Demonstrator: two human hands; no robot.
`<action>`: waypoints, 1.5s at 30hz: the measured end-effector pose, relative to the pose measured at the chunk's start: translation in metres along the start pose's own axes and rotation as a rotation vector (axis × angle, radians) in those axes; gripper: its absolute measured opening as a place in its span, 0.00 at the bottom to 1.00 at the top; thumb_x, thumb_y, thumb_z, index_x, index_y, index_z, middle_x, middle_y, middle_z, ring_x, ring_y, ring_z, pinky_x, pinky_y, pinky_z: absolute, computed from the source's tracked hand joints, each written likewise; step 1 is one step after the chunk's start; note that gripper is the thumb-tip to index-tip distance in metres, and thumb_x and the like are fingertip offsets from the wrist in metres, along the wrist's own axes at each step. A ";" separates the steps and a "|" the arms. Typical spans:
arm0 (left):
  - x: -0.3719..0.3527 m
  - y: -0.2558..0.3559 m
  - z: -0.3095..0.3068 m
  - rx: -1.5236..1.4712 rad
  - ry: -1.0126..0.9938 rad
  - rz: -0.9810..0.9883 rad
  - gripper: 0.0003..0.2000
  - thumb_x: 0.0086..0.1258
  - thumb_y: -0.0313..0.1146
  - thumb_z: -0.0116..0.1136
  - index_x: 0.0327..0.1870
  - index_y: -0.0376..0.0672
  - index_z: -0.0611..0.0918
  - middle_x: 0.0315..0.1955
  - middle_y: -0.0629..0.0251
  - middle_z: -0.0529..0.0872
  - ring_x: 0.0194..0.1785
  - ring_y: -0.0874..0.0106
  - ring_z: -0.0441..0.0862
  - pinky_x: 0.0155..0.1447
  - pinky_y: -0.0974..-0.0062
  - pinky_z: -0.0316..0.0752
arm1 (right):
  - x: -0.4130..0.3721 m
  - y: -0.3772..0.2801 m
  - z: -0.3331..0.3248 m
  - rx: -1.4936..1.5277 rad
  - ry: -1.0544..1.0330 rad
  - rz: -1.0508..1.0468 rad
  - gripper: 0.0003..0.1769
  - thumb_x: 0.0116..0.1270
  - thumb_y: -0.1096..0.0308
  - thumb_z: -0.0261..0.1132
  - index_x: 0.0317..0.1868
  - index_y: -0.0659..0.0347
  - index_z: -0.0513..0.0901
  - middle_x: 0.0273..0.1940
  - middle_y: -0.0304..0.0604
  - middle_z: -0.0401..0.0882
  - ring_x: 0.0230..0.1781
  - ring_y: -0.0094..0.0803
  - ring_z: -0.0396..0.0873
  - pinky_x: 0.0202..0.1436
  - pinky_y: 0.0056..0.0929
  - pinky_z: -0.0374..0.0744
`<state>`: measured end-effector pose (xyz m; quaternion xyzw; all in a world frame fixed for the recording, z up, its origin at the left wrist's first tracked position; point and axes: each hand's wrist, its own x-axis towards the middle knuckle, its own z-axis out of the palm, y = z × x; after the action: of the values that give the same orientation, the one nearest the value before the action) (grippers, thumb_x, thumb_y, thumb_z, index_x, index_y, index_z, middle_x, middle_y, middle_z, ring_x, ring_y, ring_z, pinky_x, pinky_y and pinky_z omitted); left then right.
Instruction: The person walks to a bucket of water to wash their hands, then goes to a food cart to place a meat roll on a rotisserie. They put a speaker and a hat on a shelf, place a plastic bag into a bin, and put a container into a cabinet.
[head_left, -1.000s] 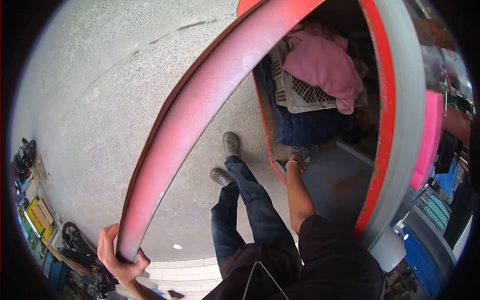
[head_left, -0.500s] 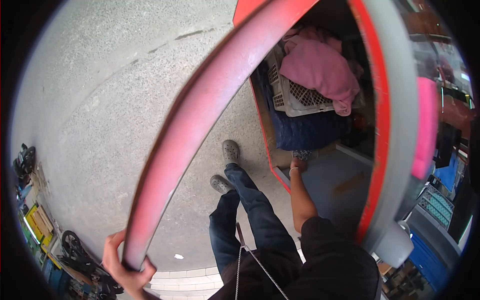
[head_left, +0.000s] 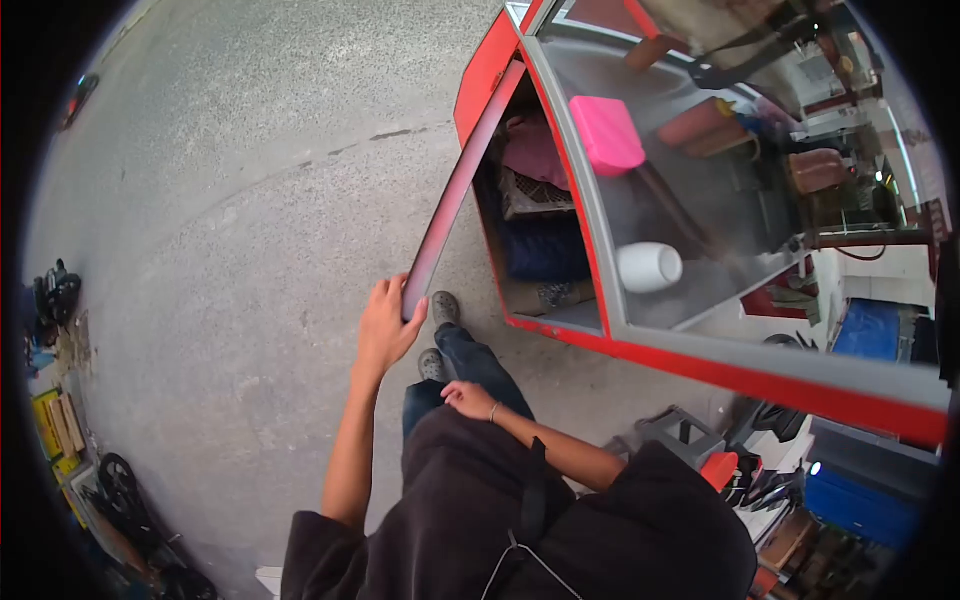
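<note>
My left hand point(head_left: 388, 325) grips the free edge of a door panel point(head_left: 448, 215) with a pinkish-red edge face, the thumb on one side and the fingers on the other. The door stands partly open on a red cart cabinet point(head_left: 535, 325). In front of my waist is my right hand point(head_left: 470, 401), fingers loosely curled and slightly apart, with nothing visible in it. Inside the cabinet lie a pink cloth point(head_left: 535, 150), a pale plastic basket point(head_left: 530, 195), a dark blue bundle point(head_left: 545, 250) and a small patterned item point(head_left: 553, 295) near the front.
Above the cabinet, a glass case point(head_left: 720, 230) shows a bright pink box point(head_left: 607, 135) and a white rounded container point(head_left: 650, 267). Grey concrete floor point(head_left: 230, 300) spreads to the left. A blue box point(head_left: 860, 480) is at the lower right; a black wheel point(head_left: 130, 485) is at the lower left.
The door has swung nearer the cabinet, with my left hand still on its edge. My right hand has left the patterned item inside and come back to my waist. I stand more upright.
</note>
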<state>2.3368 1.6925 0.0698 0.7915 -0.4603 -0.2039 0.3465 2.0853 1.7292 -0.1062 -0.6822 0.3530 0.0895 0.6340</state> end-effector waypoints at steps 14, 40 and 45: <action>-0.042 -0.024 0.219 -0.829 -0.197 -0.596 0.28 0.71 0.53 0.43 0.61 0.39 0.70 0.46 0.60 0.80 0.47 0.71 0.77 0.47 0.70 0.74 | -0.248 0.132 -0.048 0.346 0.743 0.377 0.11 0.69 0.67 0.55 0.46 0.62 0.80 0.35 0.43 0.84 0.33 0.26 0.82 0.32 0.21 0.77; 0.003 0.038 0.383 -0.247 0.125 -0.707 0.11 0.58 0.38 0.56 0.40 0.47 0.78 0.34 0.53 0.85 0.41 0.52 0.82 0.44 0.57 0.77 | -0.396 0.245 -0.335 0.209 0.436 0.642 0.14 0.66 0.69 0.57 0.52 0.56 0.77 0.41 0.42 0.84 0.38 0.27 0.81 0.40 0.28 0.79; -0.002 0.018 0.388 -0.276 0.011 -0.563 0.12 0.56 0.35 0.54 0.41 0.47 0.78 0.37 0.51 0.84 0.44 0.50 0.80 0.45 0.57 0.76 | -0.343 0.243 -0.433 0.045 0.321 0.458 0.13 0.67 0.69 0.55 0.51 0.57 0.77 0.39 0.40 0.84 0.37 0.26 0.81 0.37 0.26 0.78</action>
<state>2.0763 1.5481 -0.1790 0.8344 -0.1892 -0.3480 0.3832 1.5475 1.4665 -0.0271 -0.5757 0.5959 0.1133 0.5483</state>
